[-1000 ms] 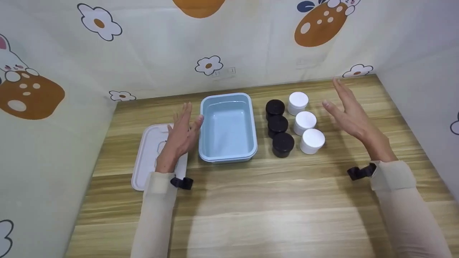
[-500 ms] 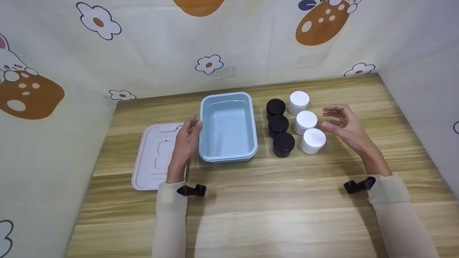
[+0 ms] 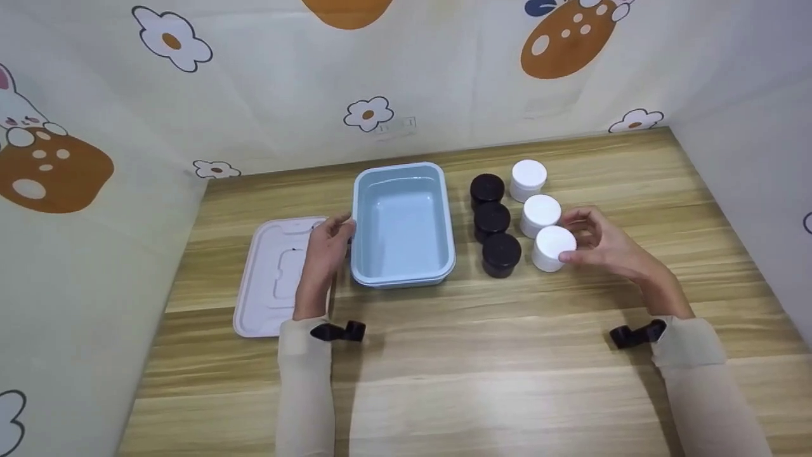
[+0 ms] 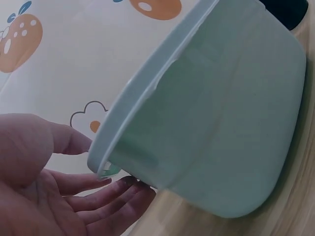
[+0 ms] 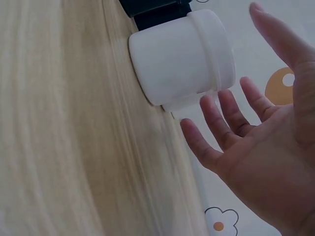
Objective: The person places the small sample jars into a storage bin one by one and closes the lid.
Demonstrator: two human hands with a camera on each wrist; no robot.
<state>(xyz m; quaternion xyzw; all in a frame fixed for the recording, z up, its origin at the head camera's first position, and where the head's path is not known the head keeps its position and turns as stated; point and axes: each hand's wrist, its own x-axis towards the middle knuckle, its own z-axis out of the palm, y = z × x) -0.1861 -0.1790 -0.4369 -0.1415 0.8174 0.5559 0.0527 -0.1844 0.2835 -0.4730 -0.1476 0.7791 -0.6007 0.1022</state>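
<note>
Three white jars (image 3: 541, 211) and three black jars (image 3: 492, 219) stand upright in two rows on the bench (image 3: 482, 355), right of its middle and toward the back edge. The blue tub (image 3: 404, 238) stands to their left, near the same edge, with the lid (image 3: 260, 285) flat beside it on the side of the bench's left edge. The right hand (image 3: 602, 246) is spread wide at the front white jar (image 3: 554, 244), thumb at its near side, fingers on the side of the bench's right edge; no firm grip is evident. The left hand (image 3: 325, 252) is loosely spread at the tub's left rim, thumb at the rim and fingers below it; whether it bears any load cannot be told. Main hazard: the right fingers reach close to the middle white jar, so closing there could catch two jars or push that neighbour toward the back edge. Second hazard: a one-sided push on the front white jar, thumb and fingers meeting it unevenly, could tip it or drive it into the black row. Third hazard: a hold on the cap alone could slip, since the side looks smooth, or turn the cap if it is threaded. At the tub, pressure from the left hand could slide it toward the black jars, and lifting at the rim could tilt it. The left wrist lies over the lid in view; a low sleeve could drag it, though clearance cannot be judged.
</note>
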